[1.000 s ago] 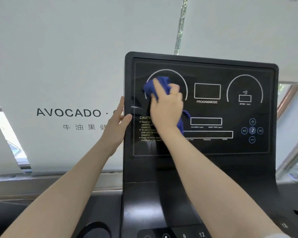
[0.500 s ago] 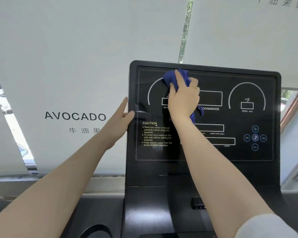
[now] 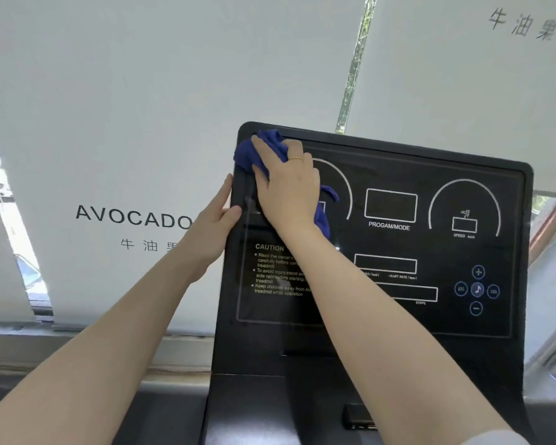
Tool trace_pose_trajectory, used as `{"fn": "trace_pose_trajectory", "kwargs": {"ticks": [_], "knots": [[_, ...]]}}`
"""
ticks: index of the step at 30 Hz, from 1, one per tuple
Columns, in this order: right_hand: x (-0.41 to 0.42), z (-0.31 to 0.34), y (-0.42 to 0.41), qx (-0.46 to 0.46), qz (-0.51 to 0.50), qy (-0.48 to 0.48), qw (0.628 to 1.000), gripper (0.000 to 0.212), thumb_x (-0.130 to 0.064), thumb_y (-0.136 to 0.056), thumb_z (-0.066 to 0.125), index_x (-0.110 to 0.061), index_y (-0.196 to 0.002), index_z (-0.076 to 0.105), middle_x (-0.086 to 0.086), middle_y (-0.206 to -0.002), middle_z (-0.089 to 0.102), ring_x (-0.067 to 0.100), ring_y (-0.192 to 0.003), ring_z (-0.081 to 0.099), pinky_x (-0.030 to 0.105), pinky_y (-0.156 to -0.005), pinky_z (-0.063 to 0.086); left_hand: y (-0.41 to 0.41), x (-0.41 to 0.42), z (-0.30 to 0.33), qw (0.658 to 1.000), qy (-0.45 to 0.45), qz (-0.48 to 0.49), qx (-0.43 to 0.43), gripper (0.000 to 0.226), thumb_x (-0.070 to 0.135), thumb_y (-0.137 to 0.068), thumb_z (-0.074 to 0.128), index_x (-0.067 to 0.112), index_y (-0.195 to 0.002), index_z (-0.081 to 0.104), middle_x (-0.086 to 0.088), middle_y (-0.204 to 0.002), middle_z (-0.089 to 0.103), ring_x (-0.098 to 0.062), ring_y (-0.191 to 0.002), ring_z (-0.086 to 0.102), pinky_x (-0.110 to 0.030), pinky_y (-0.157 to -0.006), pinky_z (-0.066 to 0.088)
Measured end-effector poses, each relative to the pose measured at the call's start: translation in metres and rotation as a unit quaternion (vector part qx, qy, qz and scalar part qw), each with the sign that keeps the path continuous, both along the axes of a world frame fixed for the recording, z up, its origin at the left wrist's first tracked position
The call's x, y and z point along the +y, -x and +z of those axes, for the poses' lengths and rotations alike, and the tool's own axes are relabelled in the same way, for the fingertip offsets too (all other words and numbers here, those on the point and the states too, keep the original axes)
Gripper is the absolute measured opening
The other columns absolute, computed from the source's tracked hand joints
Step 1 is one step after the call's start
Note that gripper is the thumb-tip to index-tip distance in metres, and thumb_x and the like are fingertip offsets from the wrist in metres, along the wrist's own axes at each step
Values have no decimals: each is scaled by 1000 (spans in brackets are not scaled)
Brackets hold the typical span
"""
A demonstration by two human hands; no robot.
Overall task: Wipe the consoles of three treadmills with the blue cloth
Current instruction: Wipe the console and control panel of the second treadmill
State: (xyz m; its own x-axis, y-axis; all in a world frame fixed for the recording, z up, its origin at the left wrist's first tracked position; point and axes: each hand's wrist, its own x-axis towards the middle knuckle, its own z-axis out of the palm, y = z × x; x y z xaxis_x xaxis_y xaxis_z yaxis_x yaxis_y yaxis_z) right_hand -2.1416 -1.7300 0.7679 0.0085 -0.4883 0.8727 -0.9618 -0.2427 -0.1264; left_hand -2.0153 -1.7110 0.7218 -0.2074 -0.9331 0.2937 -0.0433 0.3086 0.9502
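Observation:
A black treadmill console (image 3: pixel 398 258) with white dial outlines and a CAUTION text fills the centre and right. My right hand (image 3: pixel 286 187) presses a bunched blue cloth (image 3: pixel 247 154) against the console's top left corner, fingers spread over the cloth. More of the cloth shows below the palm. My left hand (image 3: pixel 217 216) holds the console's left edge, thumb on the front face and fingers behind the edge.
White roller blinds (image 3: pixel 126 107) printed with AVOCADO hang behind the console, with a window gap between them. A grey sill (image 3: pixel 77 345) runs below the blinds. The console's lower column (image 3: pixel 254 409) drops toward the bottom edge.
My right hand has swept the cloth from the top middle of the console leftward into the top left corner. My left hand stays on the left edge. The camera view tilted slightly.

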Motion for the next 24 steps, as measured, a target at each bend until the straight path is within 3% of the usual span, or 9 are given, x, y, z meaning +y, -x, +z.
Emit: {"fn": "trace_pose_trajectory", "kwargs": {"ticks": [3, 5, 7, 9, 12, 17, 20, 24], "knots": [[3, 14, 31, -14, -24, -12, 1000, 41, -26, -88, 57, -30, -129, 54, 17, -118, 52, 37, -91, 51, 40, -70, 42, 0, 2, 0, 1000, 5, 8, -10, 51, 27, -100, 36, 52, -142, 19, 16, -75, 63, -5, -76, 56, -37, -95, 45], [5, 19, 65, -69, -66, -19, 995, 42, -29, -92, 50, -34, -134, 47, 14, -128, 46, 35, -103, 47, 41, -80, 41, 1, 2, -1, 1000, 3, 8, -13, 50, 28, -101, 35, 53, -141, 19, 9, -69, 58, -1, -76, 55, -36, -100, 42], [9, 19, 99, -135, -101, -15, 986, 43, -29, -94, 46, -37, -136, 44, 12, -132, 42, 33, -111, 45, 41, -87, 41, 2, 1, -4, 1000, 0, 2, -2, 50, 30, -101, 35, 55, -140, 18, 1, -95, 60, -2, -88, 56, -38, -106, 37], [11, 18, 116, -182, -130, -2, 975, 42, -29, -95, 44, -38, -136, 43, 12, -131, 41, 33, -111, 44, 42, -90, 42, 2, -3, -8, 1000, 1, -4, 1, 49, 33, -100, 34, 59, -138, 16, 2, -123, 58, -10, -115, 52, -42, -110, 31], [8, 18, 104, -217, -172, 2, 961, 42, -27, -96, 43, -36, -136, 42, 12, -134, 38, 31, -111, 44, 43, -89, 43, 3, -7, -13, 1000, 14, -8, 1, 49, 33, -100, 33, 61, -136, 14, 14, -137, 48, -10, -129, 41, -39, -112, 27], [4, 5, 40, -98, -111, 4, 989, 43, -25, -91, 52, -31, -133, 49, 16, -124, 46, 34, -97, 48, 41, -78, 42, 7, -6, -17, 999, 30, -9, 30, 50, 29, -101, 32, 52, -142, 13, 24, -147, 29, -3, -136, 28, -36, -116, 22], [5, -7, 12, -25, -56, 2, 998, 42, -21, -83, 61, -24, -124, 59, 20, -110, 55, 36, -81, 52, 39, -63, 42, 7, -5, -17, 998, 44, 0, 38, 49, 27, -102, 32, 47, -144, 16, 25, -147, 27, 0, -134, 30, -33, -115, 23], [5, 3, 34, 43, -6, -3, 999, 41, -22, -82, 62, -23, -124, 60, 21, -105, 58, 37, -77, 54, 38, -60, 44, 11, -1, -18, 997, 56, 44, 31, 47, 27, -102, 32, 45, -144, 19, 26, -145, 30, 1, -133, 32, -34, -114, 26]]}}
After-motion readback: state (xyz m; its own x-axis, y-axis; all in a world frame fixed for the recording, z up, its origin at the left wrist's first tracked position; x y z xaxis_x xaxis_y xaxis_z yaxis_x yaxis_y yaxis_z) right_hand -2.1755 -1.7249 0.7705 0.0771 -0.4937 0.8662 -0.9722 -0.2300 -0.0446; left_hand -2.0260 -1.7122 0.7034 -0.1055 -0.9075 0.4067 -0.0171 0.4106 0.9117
